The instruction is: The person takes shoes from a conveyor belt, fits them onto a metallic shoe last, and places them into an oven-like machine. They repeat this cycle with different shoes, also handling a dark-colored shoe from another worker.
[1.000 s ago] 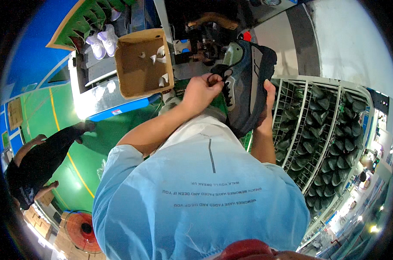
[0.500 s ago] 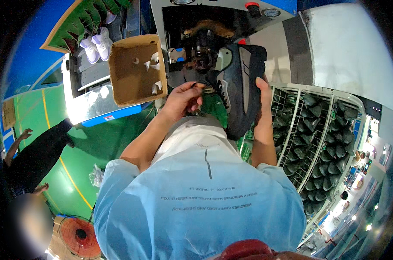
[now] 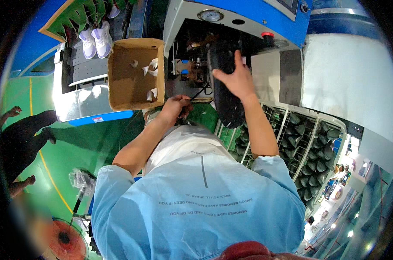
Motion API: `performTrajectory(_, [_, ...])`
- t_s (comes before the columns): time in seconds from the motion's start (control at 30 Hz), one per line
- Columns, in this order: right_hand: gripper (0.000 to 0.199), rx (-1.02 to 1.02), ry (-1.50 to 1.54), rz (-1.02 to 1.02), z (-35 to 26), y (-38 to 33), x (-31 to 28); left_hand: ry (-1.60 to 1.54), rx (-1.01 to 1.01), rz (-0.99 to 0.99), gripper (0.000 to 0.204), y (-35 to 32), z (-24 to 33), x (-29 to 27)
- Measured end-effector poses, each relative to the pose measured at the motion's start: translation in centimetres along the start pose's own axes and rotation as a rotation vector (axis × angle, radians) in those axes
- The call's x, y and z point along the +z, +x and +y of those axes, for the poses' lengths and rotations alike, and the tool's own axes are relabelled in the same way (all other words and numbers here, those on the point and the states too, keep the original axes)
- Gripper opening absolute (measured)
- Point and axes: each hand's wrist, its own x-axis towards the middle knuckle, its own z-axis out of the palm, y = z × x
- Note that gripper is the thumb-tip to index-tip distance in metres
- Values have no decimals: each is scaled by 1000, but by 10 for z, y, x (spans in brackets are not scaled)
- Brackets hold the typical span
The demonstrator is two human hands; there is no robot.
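A black shoe [image 3: 224,89] stands at the opening of a machine [image 3: 172,24], its dark sole turned partly toward me. My right hand [image 3: 237,80] grips the shoe from the right, thumb and forefinger spread across the sole. The shoe's grey side panel is out of sight now. Left of the shoe and lower, my left hand [image 3: 177,108] is closed, pinching a thin black cord-like piece [image 3: 200,92] that runs up toward the machine. The far end of that piece is hidden in the dark opening.
An open cardboard box [image 3: 127,89] with white scraps stands left of the machine. Behind it are white-and-purple shoes [image 3: 102,40] on a conveyor. At right, a white wire rack [image 3: 283,125] holds several dark shoe parts. A person in black trousers [image 3: 25,134] and a red fan [image 3: 66,240] are at left.
The shoe has turned and moved slightly left, showing its sole instead of its side panel. My right hand has shifted from its edge onto the sole. My left hand has moved down and left.
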Motion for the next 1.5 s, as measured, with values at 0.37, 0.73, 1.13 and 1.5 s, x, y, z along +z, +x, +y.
performTrajectory(0.37, [108, 8, -78, 151, -10, 4, 27, -4, 90, 136, 5, -16, 29, -14])
performTrajectory(0.73, [100, -175, -129, 463, 3, -26, 44, 470, 143, 263, 27, -25, 38, -2])
performTrajectory(1.13, [106, -519, -83, 611, 102, -180, 92, 208, -58, -160, 75, -60, 32, 56])
performTrajectory(1.5, [94, -16, 624, -100, 67, -230, 11, 210, -562, -447, 65, -80, 5, 39])
